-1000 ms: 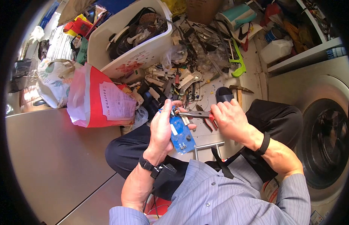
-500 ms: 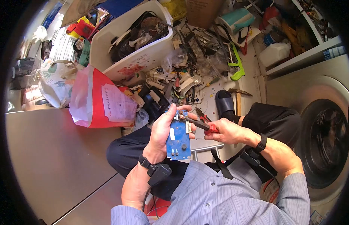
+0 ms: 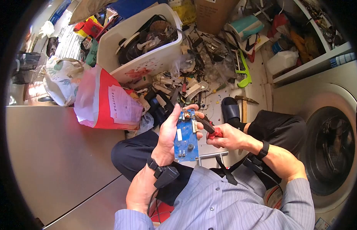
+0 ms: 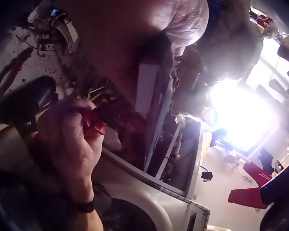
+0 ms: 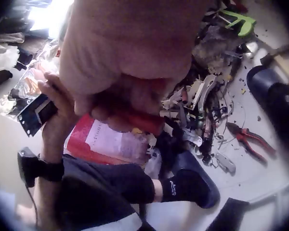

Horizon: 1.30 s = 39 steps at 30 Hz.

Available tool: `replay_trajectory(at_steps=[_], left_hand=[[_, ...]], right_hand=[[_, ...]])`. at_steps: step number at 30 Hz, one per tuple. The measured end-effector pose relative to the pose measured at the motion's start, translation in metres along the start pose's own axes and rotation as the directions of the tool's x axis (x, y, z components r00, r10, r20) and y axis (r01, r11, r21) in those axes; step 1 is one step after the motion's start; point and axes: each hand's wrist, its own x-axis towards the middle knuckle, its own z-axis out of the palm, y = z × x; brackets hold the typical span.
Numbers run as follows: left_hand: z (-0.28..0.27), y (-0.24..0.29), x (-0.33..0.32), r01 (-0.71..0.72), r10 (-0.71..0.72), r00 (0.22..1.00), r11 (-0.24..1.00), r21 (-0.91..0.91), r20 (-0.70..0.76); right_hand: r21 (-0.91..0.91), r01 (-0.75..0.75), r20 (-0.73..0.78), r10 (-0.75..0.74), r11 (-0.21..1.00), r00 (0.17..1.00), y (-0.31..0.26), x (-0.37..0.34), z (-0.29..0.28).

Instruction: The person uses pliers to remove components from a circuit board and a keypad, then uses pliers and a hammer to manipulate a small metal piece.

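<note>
In the head view, my left hand holds a blue circuit board along its left edge, thumb near the top and fingertips showing at the right side. Copper-coloured and dark parts sit at the board's top end. Red-handled pliers are gripped by my right hand, their dark nose at the board's upper right edge; whether the tips touch it, I cannot tell. The left wrist view catches the board nearly edge-on. Seen from the right wrist, a red handle lies under my curled fingers.
A second pair of pliers lies on the floor. Loose parts and scrap spread beyond my hands, with a green-framed saw and a hammer. A white bin, a red bag and a washing machine stand around.
My right hand has dropped lower, and the pliers' nose has shifted from the parts at the board's top toward its right edge. The board has turned from slanted to nearly upright in the head view.
</note>
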Motion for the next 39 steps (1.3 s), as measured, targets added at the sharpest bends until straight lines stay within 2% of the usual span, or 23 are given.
replay_trajectory(at_steps=[5,7,8,11,13,14,16,17,19,21,22,23,25,27,29,30,31,33,34,35,36,37,39], left_hand=[[-0.006,0.002,0.004,-0.013,0.013,0.998,1.0,-0.003,-0.059],[-0.017,0.002,0.01,-0.07,0.083,0.982,0.994,0.083,-0.167],[-0.024,0.003,0.013,-0.102,0.12,0.972,0.99,0.099,-0.2],[-0.029,0.013,0.013,-0.164,0.16,0.95,0.986,0.006,-0.269],[-0.034,0.021,0.009,-0.204,0.207,0.946,0.978,0.041,-0.248],[-0.031,0.023,0.006,-0.226,0.25,0.932,0.967,0.117,-0.264],[-0.034,0.026,0.003,-0.25,0.266,0.929,0.964,0.096,-0.256],[-0.035,0.028,0.002,-0.276,0.289,0.928,0.957,0.086,-0.237],[-0.035,0.032,-0.001,-0.29,0.296,0.925,0.955,0.062,-0.238],[-0.036,0.035,-0.003,-0.336,0.36,0.898,0.932,0.133,-0.253],[-0.038,0.038,-0.004,-0.336,0.367,0.892,0.929,0.156,-0.264],[-0.041,0.04,-0.004,-0.332,0.362,0.891,0.931,0.151,-0.273],[-0.047,0.041,-0.005,-0.312,0.359,0.883,0.93,0.194,-0.301],[-0.047,0.043,-0.007,-0.303,0.358,0.883,0.928,0.215,-0.304],[-0.046,0.046,-0.008,-0.298,0.361,0.884,0.925,0.237,-0.297],[-0.046,0.048,-0.011,-0.303,0.357,0.884,0.929,0.212,-0.301],[-0.046,0.05,-0.012,-0.308,0.353,0.885,0.933,0.186,-0.302],[-0.044,0.05,-0.014,-0.332,0.367,0.882,0.929,0.161,-0.296],[-0.043,0.05,-0.015,-0.301,0.324,0.9,0.946,0.123,-0.292],[-0.041,0.052,-0.016,-0.28,0.296,0.912,0.955,0.095,-0.286],[-0.041,0.05,-0.018,-0.277,0.293,0.927,0.956,0.101,-0.232],[-0.038,0.047,-0.019,-0.292,0.319,0.931,0.942,0.164,-0.178],[-0.033,0.039,-0.021,-0.267,0.292,0.948,0.946,0.182,-0.127]], right_hand=[[-0.009,-0.016,-0.07,0.015,1.0,0.997,0.008,0.005,-0.003],[0.005,-0.024,-0.183,0.024,1.0,0.983,0.026,0.013,-0.004],[-0.1,-0.031,-0.248,0.005,0.994,0.969,0.036,0.017,-0.009],[-0.509,-0.221,-0.26,0.097,0.832,0.961,0.077,0.03,-0.025],[-0.485,-0.358,-0.289,0.241,0.798,0.927,0.125,0.045,-0.026],[-0.6,-0.417,-0.365,0.231,0.683,0.902,0.154,0.05,-0.022],[-0.615,-0.483,-0.363,0.32,0.624,0.875,0.193,0.069,-0.012],[-0.627,-0.539,-0.371,0.392,0.563,0.842,0.205,0.078,-0.007],[-0.642,-0.541,-0.349,0.422,0.542,0.837,0.208,0.093,0.005],[-0.542,-0.653,-0.295,0.608,0.529,0.737,0.217,0.105,0.01],[-0.412,-0.693,-0.313,0.623,0.591,0.717,0.226,0.109,0.017],[-0.412,-0.696,-0.307,0.63,0.588,0.713,0.235,0.109,0.02],[-0.152,-0.774,-0.301,0.717,0.615,0.629,0.252,0.11,0.032],[-0.14,-0.775,-0.283,0.725,0.617,0.628,0.266,0.108,0.034],[-0.28,-0.713,-0.171,0.698,0.643,0.696,0.272,0.103,0.028],[-0.155,-0.71,-0.19,0.684,0.687,0.704,0.256,0.093,0.024],[-0.153,-0.712,-0.195,0.685,0.686,0.702,0.247,0.088,0.018],[0.076,-0.747,-0.145,0.749,0.66,0.647,0.232,0.084,0.004],[0.107,-0.765,-0.154,0.771,0.635,0.618,0.218,0.082,-0.004],[-0.177,-0.694,-0.159,0.676,0.697,0.719,0.201,0.079,-0.018],[-0.462,-0.511,-0.249,0.447,0.724,0.859,0.2,0.078,-0.03],[-0.714,-0.312,-0.26,0.177,0.627,0.949,0.201,0.078,-0.037],[-0.718,-0.226,-0.317,-0.02,0.658,0.948,0.135,0.064,-0.041]])
